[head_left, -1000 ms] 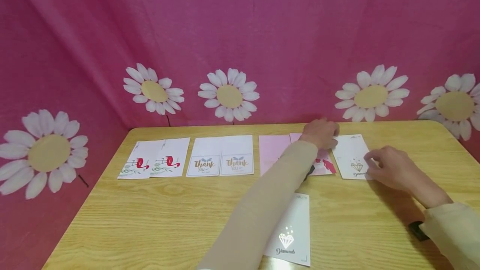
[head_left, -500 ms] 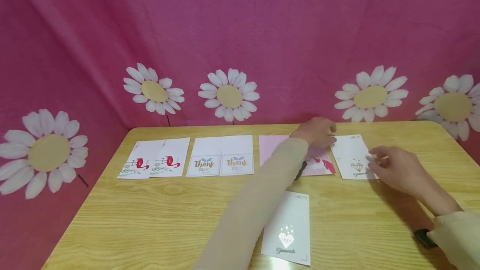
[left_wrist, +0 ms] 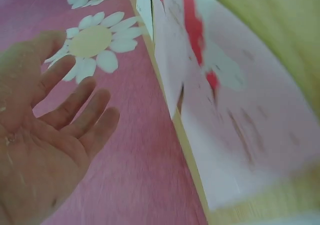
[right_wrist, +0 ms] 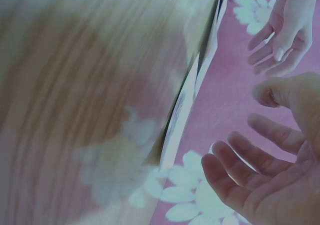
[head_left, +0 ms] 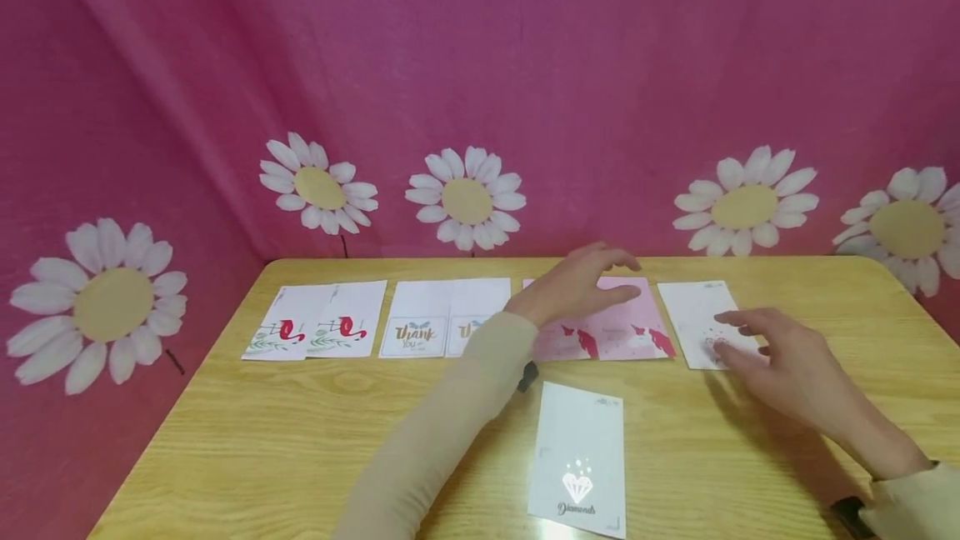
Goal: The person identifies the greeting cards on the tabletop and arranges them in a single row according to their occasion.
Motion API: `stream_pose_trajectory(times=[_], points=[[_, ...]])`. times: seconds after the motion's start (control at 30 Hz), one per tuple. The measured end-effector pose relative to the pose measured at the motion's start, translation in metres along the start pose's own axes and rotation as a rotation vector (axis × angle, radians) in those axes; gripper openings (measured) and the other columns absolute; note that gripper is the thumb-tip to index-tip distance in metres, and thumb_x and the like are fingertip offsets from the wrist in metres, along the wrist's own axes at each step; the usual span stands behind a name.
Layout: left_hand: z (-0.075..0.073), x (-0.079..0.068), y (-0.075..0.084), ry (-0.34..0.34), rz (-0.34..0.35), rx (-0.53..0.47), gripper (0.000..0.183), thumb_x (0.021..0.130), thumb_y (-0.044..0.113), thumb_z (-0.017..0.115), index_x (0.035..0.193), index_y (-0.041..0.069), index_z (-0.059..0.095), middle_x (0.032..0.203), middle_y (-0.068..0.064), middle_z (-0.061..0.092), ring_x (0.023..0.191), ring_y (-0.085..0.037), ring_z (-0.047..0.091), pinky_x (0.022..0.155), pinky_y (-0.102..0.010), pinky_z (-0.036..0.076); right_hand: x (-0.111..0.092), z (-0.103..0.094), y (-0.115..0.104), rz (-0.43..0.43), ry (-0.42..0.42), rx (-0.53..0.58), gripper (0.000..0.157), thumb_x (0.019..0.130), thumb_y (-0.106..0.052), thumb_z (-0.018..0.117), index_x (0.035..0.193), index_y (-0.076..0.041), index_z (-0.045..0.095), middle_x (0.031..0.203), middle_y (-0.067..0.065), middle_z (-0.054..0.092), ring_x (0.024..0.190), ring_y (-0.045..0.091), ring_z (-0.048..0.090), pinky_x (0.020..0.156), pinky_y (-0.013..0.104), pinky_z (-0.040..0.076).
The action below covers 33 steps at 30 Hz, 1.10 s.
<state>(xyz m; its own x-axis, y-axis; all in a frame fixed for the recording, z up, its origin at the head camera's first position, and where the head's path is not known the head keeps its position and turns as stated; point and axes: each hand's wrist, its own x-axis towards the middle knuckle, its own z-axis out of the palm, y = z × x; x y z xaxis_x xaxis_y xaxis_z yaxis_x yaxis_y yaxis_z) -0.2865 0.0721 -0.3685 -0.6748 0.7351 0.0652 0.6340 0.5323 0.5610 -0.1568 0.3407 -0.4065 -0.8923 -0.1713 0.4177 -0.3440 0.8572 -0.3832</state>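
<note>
My left hand [head_left: 581, 282] hovers over the two pink cards [head_left: 630, 307], its fingers loosely spread and nothing in them; the left wrist view shows its bare palm beside a pink card [left_wrist: 240, 95]. On the right, my right hand [head_left: 787, 357] is over the lower right part of a white diamond card [head_left: 686, 302], fingers relaxed and apart. In the right wrist view that hand [right_wrist: 270, 165] also holds nothing. A second white card [head_left: 577, 440], printed with a shiny diamond and "Diamonds", lies nearer, to the right of my left sleeve.
Along the back of the wooden table [head_left: 285, 432] lie two flamingo cards [head_left: 348, 315] and two "Thank you" cards [head_left: 416, 307], the right one partly hidden by my left forearm. Behind the table hangs a pink cloth [head_left: 480, 65] with big daisies.
My left hand has moved left, away from the back-row diamond card's edge and over the pink cards. My right hand's fingers have come off that card's right edge and spread.
</note>
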Motion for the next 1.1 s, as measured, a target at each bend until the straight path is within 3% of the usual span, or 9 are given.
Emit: stream_pose_trajectory(times=[0.2,0.37,0.5,0.63,0.77,0.87,1.1], points=[[-0.004,-0.042,-0.008,0.012,-0.01,-0.049,0.045,0.1,0.042,0.064,0.141,0.023,0.059,0.145,0.005,0.055,0.133,-0.016,0.053,0.112,-0.036,0.047,-0.005,0.01,-0.016,-0.105,0.036,-0.008,0.04,0.074,-0.008,0.088,0.112,-0.008,0.074,0.105,0.011,0.075,0.086,0.019,0.067,0.069,0.019,0.054],[-0.005,-0.075,-0.012,-0.006,-0.028,-0.059,0.043,0.1,0.042,0.064,0.139,0.024,0.06,0.145,0.006,0.055,0.135,-0.015,0.052,0.114,-0.037,0.045,-0.008,0.017,-0.029,-0.162,0.034,0.015,0.046,0.07,-0.008,0.09,0.113,-0.01,0.074,0.106,0.005,0.075,0.091,0.025,0.069,0.08,0.004,0.044],[-0.008,-0.101,-0.015,-0.012,-0.067,-0.072,0.045,0.099,0.045,0.064,0.14,0.026,0.06,0.144,0.008,0.055,0.134,-0.016,0.052,0.112,-0.039,0.047,-0.01,0.019,-0.042,-0.166,0.018,0.039,0.044,0.073,-0.014,0.091,0.113,-0.015,0.073,0.108,0.0,0.074,0.094,0.023,0.069,0.086,0.001,0.04],[-0.008,-0.121,-0.017,-0.036,-0.11,-0.067,0.049,0.098,0.048,0.065,0.142,0.028,0.059,0.142,0.005,0.056,0.131,-0.018,0.055,0.108,-0.039,0.05,-0.011,0.021,-0.053,-0.18,-0.015,0.04,0.041,0.076,-0.02,0.09,0.113,-0.018,0.072,0.109,-0.005,0.073,0.097,0.019,0.068,0.088,0.009,0.045],[-0.002,-0.133,-0.019,-0.105,-0.125,-0.028,0.058,0.094,0.045,0.072,0.146,0.025,0.055,0.143,0.001,0.056,0.128,-0.018,0.059,0.108,-0.036,0.051,-0.014,0.024,-0.065,-0.206,-0.074,0.016,0.043,0.077,-0.024,0.09,0.116,-0.018,0.073,0.115,-0.003,0.071,0.102,0.019,0.068,0.089,0.031,0.056],[0.003,-0.141,-0.02,-0.164,-0.147,0.012,0.068,0.088,0.044,0.078,0.148,0.024,0.053,0.144,-0.001,0.054,0.128,-0.016,0.056,0.11,-0.036,0.048,-0.016,0.026,-0.072,-0.201,-0.141,0.004,0.048,0.079,-0.031,0.089,0.121,-0.015,0.072,0.121,0.003,0.069,0.108,0.022,0.067,0.09,0.047,0.058],[0.015,-0.145,-0.021,-0.199,-0.154,0.162,0.081,0.076,0.051,0.086,0.146,0.024,0.056,0.138,-0.002,0.055,0.115,-0.012,0.049,0.099,-0.028,0.049,-0.016,0.034,-0.088,-0.155,-0.306,0.015,0.059,0.082,-0.053,0.082,0.126,-0.015,0.07,0.128,0.004,0.067,0.115,0.025,0.065,0.096,0.052,0.056]])
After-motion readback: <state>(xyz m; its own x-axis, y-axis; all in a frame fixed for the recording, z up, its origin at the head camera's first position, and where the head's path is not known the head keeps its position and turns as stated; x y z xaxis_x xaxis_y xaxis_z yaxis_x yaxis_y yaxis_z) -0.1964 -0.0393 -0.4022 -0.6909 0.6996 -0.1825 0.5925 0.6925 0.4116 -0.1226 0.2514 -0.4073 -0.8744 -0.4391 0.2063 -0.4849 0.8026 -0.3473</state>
